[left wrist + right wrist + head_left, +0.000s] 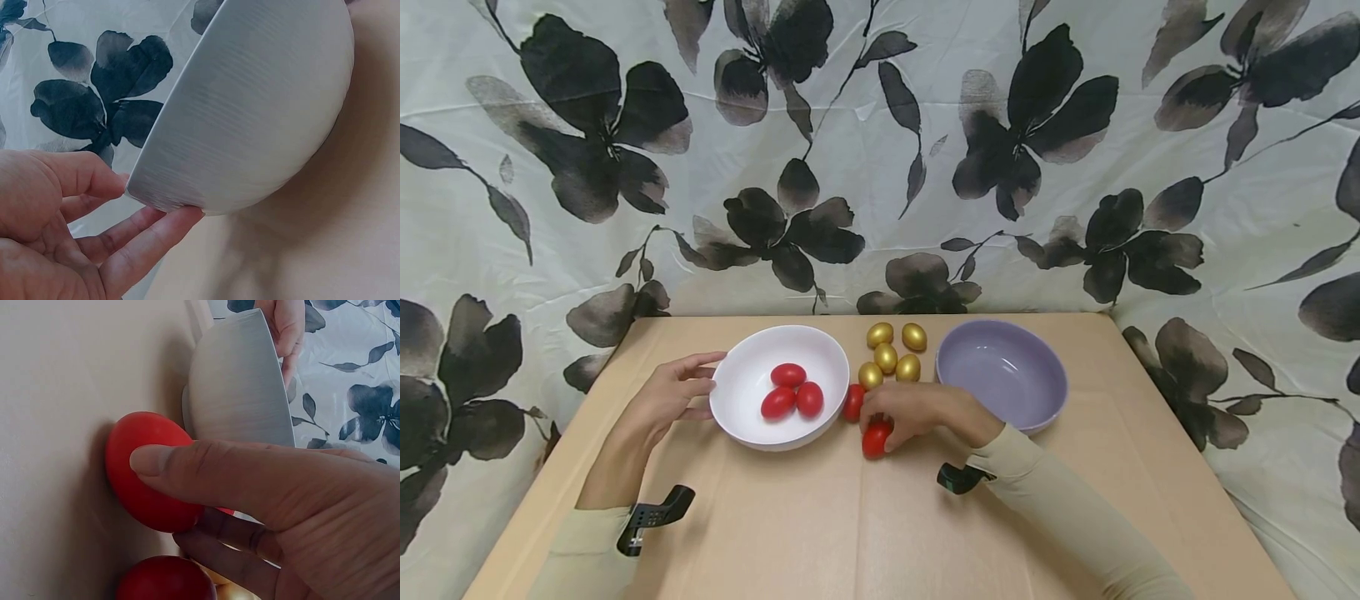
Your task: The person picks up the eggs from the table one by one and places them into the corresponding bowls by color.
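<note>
My right hand [917, 408] pinches a red egg [140, 500] between thumb and fingers, just above or on the table near the middle. Another red egg [853, 402] lies beside the white bowl [790, 346], left of that hand. In the right wrist view, a darker red egg [164, 582] shows below the held one. Three red eggs [787, 375] rest inside the white bowl. With thumb at the rim and fingers against the outer wall, my left hand [673, 396] holds this bowl by its left side. The left wrist view hides the bowl's inside.
Several gold eggs [885, 358] are grouped between the two bowls, behind my right hand. To the right stands a purple bowl [1000, 375], its front left partly behind my right wrist. A floral cloth [917, 167] hangs behind the wooden table [790, 525].
</note>
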The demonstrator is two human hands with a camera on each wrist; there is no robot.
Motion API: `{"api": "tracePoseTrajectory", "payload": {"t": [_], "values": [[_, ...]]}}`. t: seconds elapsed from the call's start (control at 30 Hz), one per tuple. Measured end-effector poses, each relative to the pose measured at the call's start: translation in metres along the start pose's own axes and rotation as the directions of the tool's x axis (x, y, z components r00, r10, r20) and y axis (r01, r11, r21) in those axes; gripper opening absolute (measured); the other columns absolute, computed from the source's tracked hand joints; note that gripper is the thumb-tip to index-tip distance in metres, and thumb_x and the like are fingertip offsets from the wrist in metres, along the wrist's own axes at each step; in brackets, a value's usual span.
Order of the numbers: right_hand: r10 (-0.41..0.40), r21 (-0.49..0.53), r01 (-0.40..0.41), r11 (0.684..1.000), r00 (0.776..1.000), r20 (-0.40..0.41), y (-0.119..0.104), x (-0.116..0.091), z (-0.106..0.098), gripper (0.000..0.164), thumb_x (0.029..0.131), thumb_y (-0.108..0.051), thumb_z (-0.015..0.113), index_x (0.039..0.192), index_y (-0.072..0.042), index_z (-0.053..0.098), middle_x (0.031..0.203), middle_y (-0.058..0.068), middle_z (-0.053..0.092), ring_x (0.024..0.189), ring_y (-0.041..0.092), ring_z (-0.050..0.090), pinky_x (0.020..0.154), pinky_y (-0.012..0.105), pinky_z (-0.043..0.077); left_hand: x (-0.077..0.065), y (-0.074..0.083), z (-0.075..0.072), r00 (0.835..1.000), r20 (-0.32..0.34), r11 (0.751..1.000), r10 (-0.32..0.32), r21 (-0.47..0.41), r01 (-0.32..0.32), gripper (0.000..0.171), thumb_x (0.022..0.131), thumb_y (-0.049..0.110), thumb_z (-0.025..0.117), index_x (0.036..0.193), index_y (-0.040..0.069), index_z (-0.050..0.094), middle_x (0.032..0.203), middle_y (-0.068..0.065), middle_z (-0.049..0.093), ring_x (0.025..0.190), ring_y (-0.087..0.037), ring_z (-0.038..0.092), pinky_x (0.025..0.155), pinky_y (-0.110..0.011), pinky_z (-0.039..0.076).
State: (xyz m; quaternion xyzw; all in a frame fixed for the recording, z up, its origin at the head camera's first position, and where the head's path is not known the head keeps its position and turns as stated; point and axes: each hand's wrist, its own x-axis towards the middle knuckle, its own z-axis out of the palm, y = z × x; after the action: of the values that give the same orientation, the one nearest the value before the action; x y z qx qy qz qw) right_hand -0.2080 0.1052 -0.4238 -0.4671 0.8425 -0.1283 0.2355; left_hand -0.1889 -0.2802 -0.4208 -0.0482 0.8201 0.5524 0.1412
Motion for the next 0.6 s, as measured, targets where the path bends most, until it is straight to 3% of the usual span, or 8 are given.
{"api": "tracePoseTrajectory", "payload": {"t": [0.17, 0.6], "values": [[-0.003, -0.005, 0.003, 1.000, 1.000, -0.002, 0.000, -0.001, -0.001, 0.037, 0.084, -0.022, 0.084, 0.120, -0.022, 0.073, 0.113, -0.009, 0.065, 0.105, 0.014, 0.058, 0.087, 0.018, 0.052, -0.001, 0.001, 0.000, 1.000, 0.002, 1.000, -0.004, 0.003, 0.004, 0.056, 0.102, 0.007, 0.054, 0.156, 0.008, 0.039, 0.147, -0.031, 0.045, 0.111, -0.029, 0.063, 0.081, -0.044, 0.063], [0.003, 0.113, -0.001, 0.994, 1.000, -0.020, 0.002, -0.009, -0.013, 0.044, 0.083, -0.021, 0.085, 0.125, -0.019, 0.071, 0.118, -0.009, 0.063, 0.111, 0.012, 0.058, 0.089, 0.024, 0.057, -0.003, 0.002, 0.000, 1.000, -0.001, 1.000, 0.002, 0.005, -0.002, 0.056, 0.102, 0.006, 0.053, 0.156, 0.007, 0.039, 0.146, -0.031, 0.045, 0.111, -0.030, 0.063, 0.080, -0.044, 0.063]]}}
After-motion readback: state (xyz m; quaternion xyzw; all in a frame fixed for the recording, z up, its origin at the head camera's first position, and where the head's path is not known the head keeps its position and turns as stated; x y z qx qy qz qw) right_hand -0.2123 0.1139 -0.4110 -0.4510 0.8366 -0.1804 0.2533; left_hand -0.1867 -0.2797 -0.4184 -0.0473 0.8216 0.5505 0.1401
